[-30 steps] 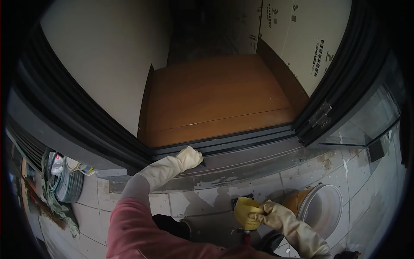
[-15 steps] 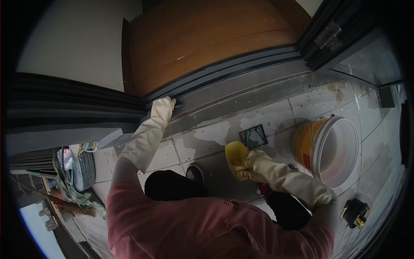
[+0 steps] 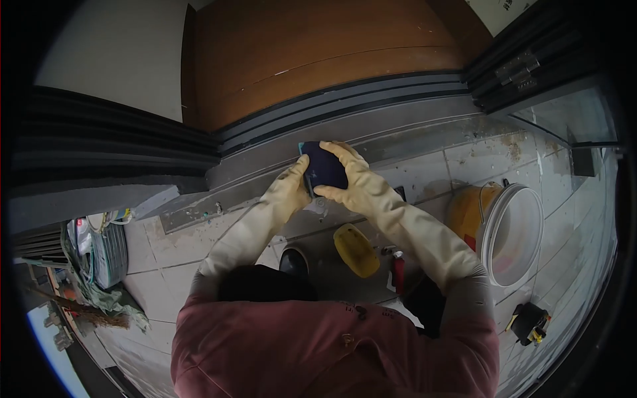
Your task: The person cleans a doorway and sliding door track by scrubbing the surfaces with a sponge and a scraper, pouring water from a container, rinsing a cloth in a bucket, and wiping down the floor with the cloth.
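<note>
A dark blue cloth-like pad (image 3: 326, 166) with a teal edge is held between both gloved hands, above the door sill (image 3: 398, 119). My left hand (image 3: 297, 182), in a cream rubber glove, grips its left side. On its right side, my right hand (image 3: 345, 172), gloved too, has its fingers over the top edge and its thumb below. Under the hands, on the tiles, lies a yellow scoop-like container (image 3: 356, 251), with a red-handled tool (image 3: 398, 272) to its right.
An orange bucket (image 3: 468, 215) and a white bucket (image 3: 514, 232) lie at the right. Below them is a black pouch with tools (image 3: 530, 323). A coiled hose (image 3: 109, 255) and green netting (image 3: 123, 302) are at the left. A glass door panel (image 3: 570, 113) stands at upper right.
The right hand has let go of the yellow container, now on the floor, and has moved up to the pad. The left hand has moved right along the sill and holds the pad too.
</note>
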The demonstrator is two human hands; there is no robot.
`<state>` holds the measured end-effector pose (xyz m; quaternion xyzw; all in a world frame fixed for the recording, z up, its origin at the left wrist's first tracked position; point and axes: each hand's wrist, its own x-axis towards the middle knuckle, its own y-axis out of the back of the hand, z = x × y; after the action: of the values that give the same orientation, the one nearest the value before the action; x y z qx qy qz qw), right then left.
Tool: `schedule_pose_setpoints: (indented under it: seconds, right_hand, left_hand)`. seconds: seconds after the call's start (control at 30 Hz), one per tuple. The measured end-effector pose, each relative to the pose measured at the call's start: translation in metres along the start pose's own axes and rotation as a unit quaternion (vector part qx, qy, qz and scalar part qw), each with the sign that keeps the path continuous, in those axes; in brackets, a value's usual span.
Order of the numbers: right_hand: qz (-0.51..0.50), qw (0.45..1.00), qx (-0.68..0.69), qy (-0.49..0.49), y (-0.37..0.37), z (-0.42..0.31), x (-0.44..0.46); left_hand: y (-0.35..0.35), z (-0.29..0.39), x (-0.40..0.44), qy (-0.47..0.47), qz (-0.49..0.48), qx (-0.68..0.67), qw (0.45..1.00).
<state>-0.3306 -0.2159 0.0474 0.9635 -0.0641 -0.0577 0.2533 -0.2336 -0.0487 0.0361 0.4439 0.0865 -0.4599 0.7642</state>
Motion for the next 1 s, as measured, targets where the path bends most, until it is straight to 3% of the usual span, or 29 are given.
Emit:
schedule_pose_setpoints:
  seconds: [0.03, 0.07, 0.1, 0.13, 0.17, 0.2, 0.23, 0.27, 0.3, 0.37, 0.43, 0.5, 0.57, 0.7, 0.8, 0.97, 1.0]
  right_hand:
    - [-0.018, 0.998, 0.044, -0.043, -0.01, -0.004, 0.017]
    - [-0.037, 0.991, 0.09, -0.087, -0.021, -0.007, 0.031]
    - [-0.046, 0.972, 0.193, -0.127, -0.036, 0.0, 0.048]
    - [-0.054, 0.973, 0.189, -0.124, -0.044, 0.001, 0.061]
    - [-0.023, 0.995, 0.082, -0.053, -0.051, 0.001, 0.072]
    - [0.005, 1.0, -0.023, 0.02, -0.058, 0.001, 0.085]
    - [0.047, 0.99, -0.014, 0.13, -0.064, -0.001, 0.11]
    - [0.089, 0.987, -0.033, 0.127, -0.081, -0.007, 0.132]
    - [0.135, 0.982, -0.052, 0.122, -0.1, -0.024, 0.151]
    - [0.047, 0.976, -0.198, 0.079, -0.127, -0.07, 0.182]
    - [-0.035, 0.945, -0.286, 0.152, -0.188, -0.051, 0.212]
    - [-0.099, 0.93, -0.314, 0.164, -0.203, -0.029, 0.219]
    - [-0.085, 0.919, -0.347, 0.168, -0.182, -0.005, 0.212]
    - [0.078, 0.921, -0.366, 0.108, -0.081, 0.063, 0.176]
    - [0.087, 0.909, -0.408, 0.015, -0.005, 0.086, 0.154]
    - [0.222, 0.868, -0.436, -0.085, 0.085, 0.153, 0.1]
    - [0.246, 0.859, -0.444, -0.075, 0.103, 0.168, 0.082]
  left_hand:
    - [-0.009, -0.008, 0.007, -0.01, -0.089, -0.399, 0.913]
    - [-0.021, -0.02, 0.015, -0.022, -0.165, -0.727, 0.666]
    - [-0.024, -0.03, 0.021, -0.039, -0.134, -0.73, 0.669]
    - [-0.021, -0.043, 0.021, -0.047, -0.113, -0.747, 0.654]
    - [-0.016, -0.058, 0.019, -0.055, -0.09, -0.762, 0.639]
    - [-0.006, -0.057, 0.009, -0.001, 0.014, -0.742, 0.67]
    - [-0.01, -0.076, 0.009, 0.03, 0.086, -0.738, 0.668]
    - [-0.017, -0.098, 0.007, 0.066, 0.157, -0.728, 0.664]
    - [-0.021, -0.11, 0.005, 0.121, 0.21, -0.753, 0.612]
    - [-0.024, -0.126, 0.002, 0.144, 0.249, -0.752, 0.593]
    - [-0.033, -0.131, 0.01, 0.161, 0.303, -0.747, 0.569]
    - [-0.042, -0.156, 0.012, 0.071, 0.272, -0.757, 0.591]
    - [-0.029, -0.14, 0.01, 0.149, 0.281, -0.719, 0.618]
    - [-0.022, -0.134, 0.01, 0.169, 0.289, -0.646, 0.686]
    - [-0.013, -0.132, 0.006, 0.168, 0.264, -0.628, 0.713]
    - [-0.006, -0.11, -0.004, 0.133, 0.257, -0.598, 0.747]
    - [-0.003, -0.102, -0.004, 0.04, 0.268, -0.499, 0.824]
